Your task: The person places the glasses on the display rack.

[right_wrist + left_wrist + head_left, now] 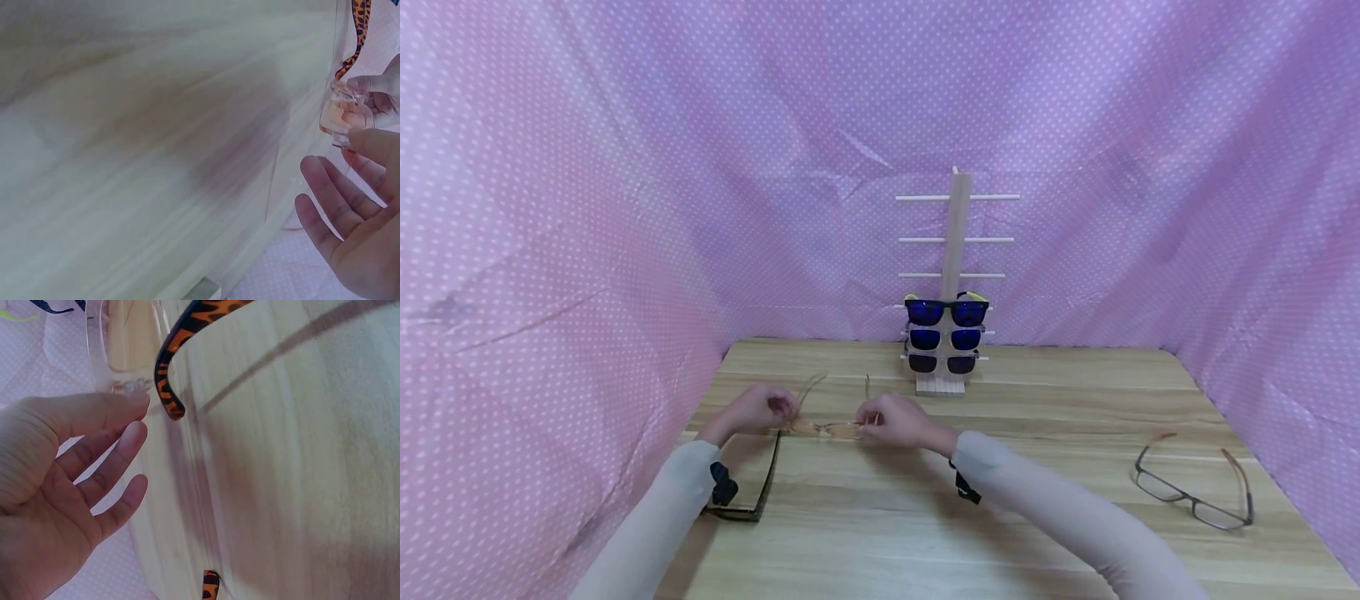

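A pair of clear-framed glasses [841, 430] with peach-tinted lenses is between my two hands, its temples pointing away toward the back. My left hand [767, 407] pinches the frame's left end near the hinge between thumb and fingertips; the other fingers are loosely bent in the left wrist view. At the opposite end, my right hand [898, 419] pinches the frame by the right hinge, the remaining fingers spread in the right wrist view. Tortoiseshell-patterned glasses [169, 375] lie on the table beside and below my left hand, partly hidden by that forearm in the head view.
A wooden display rack [957, 237] stands at the back of the table [1037, 400]. Three pairs of dark-lensed sunglasses [947, 313] sit on its lower pegs; bare pegs are above. Dark-framed eyeglasses [1193, 500] lie at the right. Pink dotted cloth [820, 100] surrounds the table.
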Motion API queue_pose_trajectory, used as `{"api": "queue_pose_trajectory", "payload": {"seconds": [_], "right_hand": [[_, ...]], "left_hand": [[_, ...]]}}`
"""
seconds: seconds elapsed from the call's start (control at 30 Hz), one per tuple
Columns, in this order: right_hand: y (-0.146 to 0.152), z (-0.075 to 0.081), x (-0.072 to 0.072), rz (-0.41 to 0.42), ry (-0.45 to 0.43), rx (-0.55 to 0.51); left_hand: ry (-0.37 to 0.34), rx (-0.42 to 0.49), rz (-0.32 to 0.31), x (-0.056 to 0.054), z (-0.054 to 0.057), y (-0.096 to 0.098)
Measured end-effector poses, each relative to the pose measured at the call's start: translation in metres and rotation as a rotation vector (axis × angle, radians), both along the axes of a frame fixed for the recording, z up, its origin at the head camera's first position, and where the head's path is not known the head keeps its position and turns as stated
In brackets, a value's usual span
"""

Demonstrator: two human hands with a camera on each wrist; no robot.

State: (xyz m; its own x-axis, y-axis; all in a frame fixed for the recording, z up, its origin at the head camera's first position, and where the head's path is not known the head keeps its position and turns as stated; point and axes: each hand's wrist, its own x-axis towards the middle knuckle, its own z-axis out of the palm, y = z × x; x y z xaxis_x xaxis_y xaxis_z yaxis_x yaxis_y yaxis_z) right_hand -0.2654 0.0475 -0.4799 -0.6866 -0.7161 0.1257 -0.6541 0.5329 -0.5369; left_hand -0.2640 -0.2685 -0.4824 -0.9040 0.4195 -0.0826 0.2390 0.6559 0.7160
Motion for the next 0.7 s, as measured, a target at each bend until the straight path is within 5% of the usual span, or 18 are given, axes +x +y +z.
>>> {"api": "queue_pose_trajectory", "payload": {"seconds": [0.27,0.7], "right_hand": [[0.014,0.016,0.0,0.101,0.017,-0.026],[0.047,0.033,0.003,0.112,0.13,-0.065]], "left_hand": [[-0.084,-0.015,-0.049,0.006,0.009,0.008],[-0.011,-0.06,-0.168,0.01,0.026,0.022]]}}
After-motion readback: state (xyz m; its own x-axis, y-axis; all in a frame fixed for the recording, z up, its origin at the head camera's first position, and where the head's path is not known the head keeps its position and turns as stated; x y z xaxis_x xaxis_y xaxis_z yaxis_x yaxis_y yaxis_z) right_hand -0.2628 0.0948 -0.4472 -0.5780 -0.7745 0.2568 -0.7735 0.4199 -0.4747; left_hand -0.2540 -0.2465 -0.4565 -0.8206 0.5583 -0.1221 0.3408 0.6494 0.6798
